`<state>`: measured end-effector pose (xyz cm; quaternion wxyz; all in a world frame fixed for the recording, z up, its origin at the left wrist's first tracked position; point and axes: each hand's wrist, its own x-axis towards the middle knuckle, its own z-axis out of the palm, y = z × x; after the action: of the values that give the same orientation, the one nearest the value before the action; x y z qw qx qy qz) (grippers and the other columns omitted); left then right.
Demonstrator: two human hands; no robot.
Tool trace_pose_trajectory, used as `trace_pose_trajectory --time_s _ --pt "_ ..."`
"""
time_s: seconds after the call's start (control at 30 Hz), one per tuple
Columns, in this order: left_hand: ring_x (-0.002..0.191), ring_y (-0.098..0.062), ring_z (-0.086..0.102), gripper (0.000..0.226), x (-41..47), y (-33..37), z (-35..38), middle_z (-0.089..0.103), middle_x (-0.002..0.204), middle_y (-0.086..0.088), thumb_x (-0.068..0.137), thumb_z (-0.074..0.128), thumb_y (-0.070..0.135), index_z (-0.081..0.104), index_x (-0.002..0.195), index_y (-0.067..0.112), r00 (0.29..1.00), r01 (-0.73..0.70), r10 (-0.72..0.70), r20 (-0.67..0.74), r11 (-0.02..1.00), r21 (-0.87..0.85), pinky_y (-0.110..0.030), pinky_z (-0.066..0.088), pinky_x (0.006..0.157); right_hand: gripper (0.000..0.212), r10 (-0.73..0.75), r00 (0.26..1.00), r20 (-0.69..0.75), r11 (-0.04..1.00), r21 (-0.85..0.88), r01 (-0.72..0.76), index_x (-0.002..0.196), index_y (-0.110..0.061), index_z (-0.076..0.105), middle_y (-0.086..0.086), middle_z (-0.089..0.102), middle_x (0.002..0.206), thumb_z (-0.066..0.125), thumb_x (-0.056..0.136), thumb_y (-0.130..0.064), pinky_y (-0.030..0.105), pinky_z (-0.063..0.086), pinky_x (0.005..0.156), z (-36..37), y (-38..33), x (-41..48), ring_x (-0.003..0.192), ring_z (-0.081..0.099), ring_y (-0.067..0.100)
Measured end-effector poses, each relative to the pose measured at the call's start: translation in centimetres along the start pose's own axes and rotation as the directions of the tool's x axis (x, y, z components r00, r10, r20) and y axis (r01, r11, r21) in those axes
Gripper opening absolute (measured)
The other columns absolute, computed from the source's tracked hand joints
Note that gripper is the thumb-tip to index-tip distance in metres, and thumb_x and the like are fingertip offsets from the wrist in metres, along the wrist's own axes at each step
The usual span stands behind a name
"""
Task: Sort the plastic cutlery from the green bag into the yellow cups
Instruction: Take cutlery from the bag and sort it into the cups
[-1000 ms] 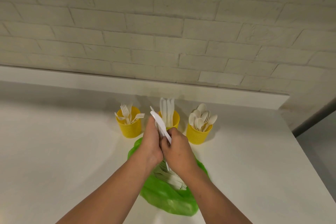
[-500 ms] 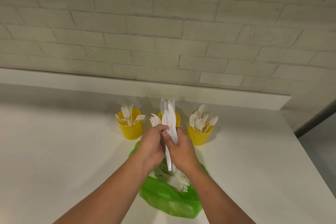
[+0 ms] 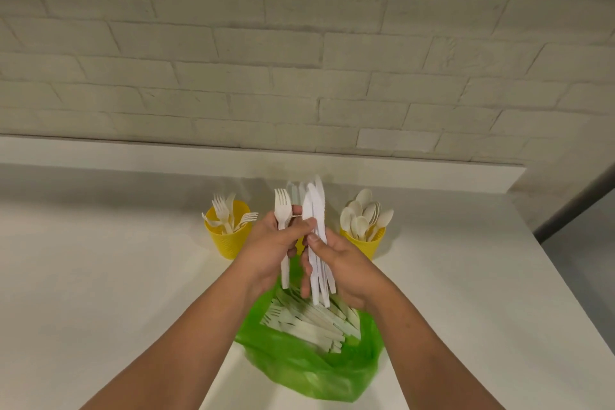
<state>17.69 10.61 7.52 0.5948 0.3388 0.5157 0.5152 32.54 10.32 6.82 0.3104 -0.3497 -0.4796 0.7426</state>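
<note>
The open green bag [image 3: 309, 366] lies on the white table with several pieces of white cutlery [image 3: 312, 323] inside. Above it my left hand [image 3: 273, 250] grips a white fork [image 3: 283, 213] upright. Beside it my right hand [image 3: 342, 263] holds a bundle of white knives [image 3: 316, 210], and my left fingertips touch that bundle. Behind my hands stand three yellow cups: the left cup [image 3: 226, 240] with forks, the right cup [image 3: 369, 243] with spoons, and a middle cup hidden by my hands, with knife tips [image 3: 294, 188] showing above it.
The white table [image 3: 100, 276] ends at a low white ledge [image 3: 133, 156] under a pale brick wall. Its right edge [image 3: 559, 273] drops to a grey floor.
My hands have separated the cutlery: the fork now stands apart in my left hand, while the knives stay upright in my right. Both hands sit slightly higher and closer to the cups.
</note>
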Motion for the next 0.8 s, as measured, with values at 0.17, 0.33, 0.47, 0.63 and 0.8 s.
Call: trace_pose_trajectory --time_s 0.17,0.33,0.47,0.63,0.8 --pt "0.050 -0.011 0.035 0.025 0.4 2.4 0.4 0.051 0.062 0.006 0.088 0.076 0.040 0.067 0.093 0.017 1.000 -0.018 0.018 -0.004 0.997 -0.069 -0.026 0.027 0.049 0.019 0.090 0.996 0.028 0.994 0.062 -0.091 0.109 -0.018 0.054 0.004 0.040 0.064 0.055 0.104 -0.036 0.017 0.024 0.037 -0.4 -1.2 -0.5 0.039 0.029 0.010" --pt "0.052 -0.014 0.042 0.032 1.6 5.4 0.4 0.050 0.065 0.002 0.095 0.060 0.050 0.077 0.100 0.024 0.997 -0.041 0.039 -0.073 0.999 -0.030 -0.030 0.029 0.052 0.016 0.155 0.987 0.051 0.973 -0.180 -0.143 0.104 -0.020 0.057 -0.003 0.036 0.058 0.068 0.099 -0.030 0.018 0.022 0.036 -0.4 -1.7 -0.4 0.040 0.028 0.008" --pt "0.058 -0.019 0.048 0.023 1.7 5.8 1.1 0.054 0.071 -0.005 0.093 0.068 0.037 0.072 0.090 0.015 0.990 -0.109 0.128 -0.066 0.966 0.233 -0.025 0.034 0.048 0.024 0.146 0.989 0.021 0.961 -0.242 -0.136 0.090 -0.016 0.053 -0.002 0.036 0.056 0.073 0.095 -0.027 0.021 0.027 0.037 -0.1 -2.4 0.3 0.039 0.031 0.010" --pt "0.052 -0.015 0.042 0.022 1.7 5.9 1.1 0.048 0.061 0.001 0.091 0.071 0.033 0.062 0.082 0.015 0.989 -0.134 0.147 -0.016 0.936 0.326 -0.023 0.034 0.044 0.026 0.175 0.984 -0.018 0.941 -0.291 -0.173 0.088 -0.021 0.050 -0.002 0.034 0.057 0.069 0.097 -0.036 0.023 0.018 0.039 -0.1 -3.2 0.9 0.042 0.025 0.009" --pt "0.046 -0.012 0.031 0.024 2.5 8.3 -0.4 0.043 0.067 0.004 0.090 0.071 0.043 0.069 0.089 0.019 0.955 -0.208 0.235 -0.184 0.966 0.154 -0.023 0.025 0.044 0.031 0.177 0.983 -0.054 0.930 -0.317 -0.185 0.083 -0.023 0.047 -0.003 0.033 0.055 0.068 0.096 -0.040 0.022 0.016 0.038 -0.6 -2.5 0.8 0.041 0.023 0.010"
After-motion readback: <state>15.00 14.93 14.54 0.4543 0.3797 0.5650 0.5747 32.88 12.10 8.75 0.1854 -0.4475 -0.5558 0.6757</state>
